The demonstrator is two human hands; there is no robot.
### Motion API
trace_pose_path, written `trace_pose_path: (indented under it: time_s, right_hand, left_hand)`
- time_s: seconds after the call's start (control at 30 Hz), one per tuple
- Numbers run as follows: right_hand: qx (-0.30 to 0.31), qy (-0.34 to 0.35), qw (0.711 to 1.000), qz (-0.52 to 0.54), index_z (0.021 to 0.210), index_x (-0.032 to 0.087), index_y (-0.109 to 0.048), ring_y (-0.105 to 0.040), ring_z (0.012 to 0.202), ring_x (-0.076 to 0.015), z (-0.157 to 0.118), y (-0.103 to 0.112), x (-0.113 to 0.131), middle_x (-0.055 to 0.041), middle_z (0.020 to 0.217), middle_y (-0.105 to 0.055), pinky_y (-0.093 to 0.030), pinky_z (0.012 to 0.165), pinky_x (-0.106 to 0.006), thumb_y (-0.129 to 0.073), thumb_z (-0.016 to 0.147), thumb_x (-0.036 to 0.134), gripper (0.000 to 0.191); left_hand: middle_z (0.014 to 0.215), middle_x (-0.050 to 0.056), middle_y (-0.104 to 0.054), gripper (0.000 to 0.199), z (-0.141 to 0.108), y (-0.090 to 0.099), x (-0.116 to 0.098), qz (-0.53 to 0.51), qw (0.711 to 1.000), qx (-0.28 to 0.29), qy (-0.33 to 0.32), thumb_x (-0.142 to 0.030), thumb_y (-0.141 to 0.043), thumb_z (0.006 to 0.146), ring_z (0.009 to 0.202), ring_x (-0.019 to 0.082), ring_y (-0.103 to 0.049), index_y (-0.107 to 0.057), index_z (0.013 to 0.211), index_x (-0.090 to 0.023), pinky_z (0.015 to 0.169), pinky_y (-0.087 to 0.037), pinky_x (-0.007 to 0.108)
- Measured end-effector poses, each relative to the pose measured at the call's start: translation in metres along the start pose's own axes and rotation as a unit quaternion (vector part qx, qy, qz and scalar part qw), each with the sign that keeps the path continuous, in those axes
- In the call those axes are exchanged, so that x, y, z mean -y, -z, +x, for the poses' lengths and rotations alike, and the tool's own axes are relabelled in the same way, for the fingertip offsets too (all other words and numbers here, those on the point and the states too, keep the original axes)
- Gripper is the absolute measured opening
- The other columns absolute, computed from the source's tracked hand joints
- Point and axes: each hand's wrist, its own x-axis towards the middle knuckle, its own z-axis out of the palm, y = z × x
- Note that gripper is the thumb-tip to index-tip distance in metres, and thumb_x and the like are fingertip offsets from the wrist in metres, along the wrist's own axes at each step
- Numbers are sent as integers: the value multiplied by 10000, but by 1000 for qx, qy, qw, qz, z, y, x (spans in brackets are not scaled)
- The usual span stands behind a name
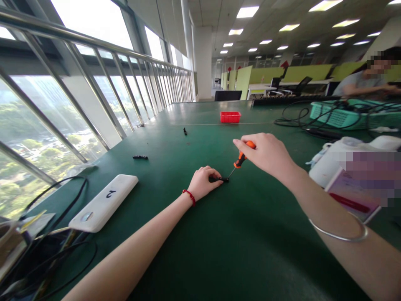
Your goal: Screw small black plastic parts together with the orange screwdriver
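My left hand [205, 182] rests on the green table and pinches a small black part [224, 179] between thumb and fingers. What the part is cannot be made out. Above and to the right, my right hand [266, 152] is closed round the handle of an orange and black screwdriver [240, 160]. The screwdriver slants down to the left, and its thin shaft meets the right end of the black part. Two more small dark pieces lie farther off: a black piece [140, 157] at the left and another black piece [185, 131] toward the back.
A red basket [230, 117] stands at the back. On the left lies a white power bank [105, 203] near black cables. White bottles [333, 161] and a box [354, 196] stand at right, before a teal basket [332, 116] with cables. Another person [360, 83] sits beyond.
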Motion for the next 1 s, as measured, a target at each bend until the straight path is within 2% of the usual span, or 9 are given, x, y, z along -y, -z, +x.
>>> trace_pose_path:
  time_s: [0.1, 0.17, 0.33, 0.43, 0.5, 0.67, 0.77, 0.83, 1.0]
  right_hand:
    - [-10, 7, 1000, -1, 770, 227, -564, -451, 494, -123, 0, 0, 0, 29, 565, -550, -246, 486, -233, -461, 765, 353, 163]
    - [-9, 4, 1000, 2, 857, 236, -561, -452, 494, -123, 0, 0, 0, 35, 595, -569, -251, 489, -233, -508, 719, 330, 174]
    - [13, -3, 1000, 8, 661, 216, -593, -465, 491, -136, 0, 0, -3, -5, 552, -560, -262, 480, -246, -377, 820, 456, 361]
    - [-2, -3, 1000, 10, 831, 227, -602, -469, 492, -127, 0, -1, -3, 14, 591, -577, -263, 478, -234, -464, 769, 374, 211]
    - [-7, -9, 1000, 15, 894, 232, -576, -463, 485, -120, 0, -2, -2, 27, 613, -582, -258, 474, -227, -495, 740, 351, 211]
    - [21, -7, 999, 35, 689, 216, -575, -455, 476, -120, 1, -1, -1, 12, 560, -556, -257, 471, -237, -340, 844, 436, 357]
    - [6, -8, 999, 38, 841, 229, -572, -460, 483, -117, 1, -1, -1, 29, 596, -572, -260, 473, -231, -448, 778, 359, 190]
    - [3, -7, 999, 46, 879, 230, -555, -464, 484, -113, 1, -1, -2, 35, 620, -580, -263, 475, -227, -493, 737, 340, 191]
    - [14, -5, 998, 64, 641, 211, -562, -475, 509, -124, 1, -2, -1, 11, 558, -552, -279, 492, -241, -433, 782, 416, 280]
  left_hand:
    - [828, 13, -621, 148, 0, 0, 0, 1, 1000, -2, 3, -320, -635, 715, 800, 173, -550, -671, 797, -202, 744, -432, 296]
    - [826, 14, -619, 152, 0, -1, 0, 2, 1000, -3, 5, -325, -635, 715, 800, 175, -547, -671, 795, -201, 734, -432, 296]
    - [822, 10, -620, 150, 0, -1, 0, -1, 1000, -5, 0, -324, -635, 714, 788, 170, -545, -671, 796, -204, 740, -429, 294]
    - [821, 12, -621, 145, 0, 0, -2, 0, 1000, -2, 8, -314, -640, 710, 788, 170, -545, -671, 791, -198, 740, -430, 294]
    - [826, 14, -622, 147, 0, 0, -2, 0, 1000, -2, 11, -313, -644, 708, 793, 173, -546, -670, 792, -194, 739, -430, 297]
    - [823, 9, -623, 145, 0, -1, 1, 3, 1000, -6, 2, -316, -642, 713, 784, 169, -549, -671, 797, -202, 751, -427, 303]
    - [821, 10, -621, 149, 1, -2, 2, 6, 1000, -6, 3, -322, -640, 713, 792, 174, -547, -670, 798, -203, 750, -428, 305]
    - [822, 13, -620, 155, 0, -2, 2, 7, 1000, -7, 3, -328, -640, 714, 799, 176, -547, -668, 798, -202, 748, -431, 304]
    - [819, 12, -624, 144, -1, -2, 1, 12, 1000, -10, 1, -316, -643, 713, 796, 176, -552, -668, 798, -203, 765, -430, 311]
